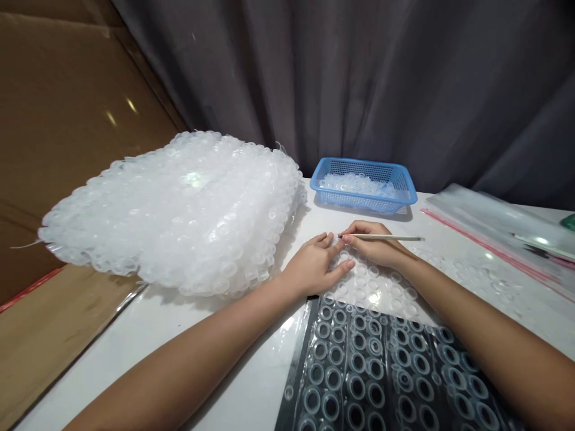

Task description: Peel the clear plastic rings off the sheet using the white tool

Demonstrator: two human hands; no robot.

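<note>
My right hand (372,240) is closed around a pencil-like pale stick (395,237), its tip pointing left toward my left fingers. Palm down with the thumb spread, my left hand (317,263) rests beside it at the far left of a patch of small clear plastic rings (366,278). The two hands nearly meet at the tip of the stick. Nearer to me, a black board (303,359) carries rows of larger clear rings under or on a clear film. What the fingertips touch is too small to make out.
A large, bulky mass of translucent plastic pieces (179,209) stands at the left. Behind my hands, a blue basket (359,200) holds more small clear pieces. Clear red-edged plastic bags (494,227) lie at the right. A grey curtain (359,78) closes off the back.
</note>
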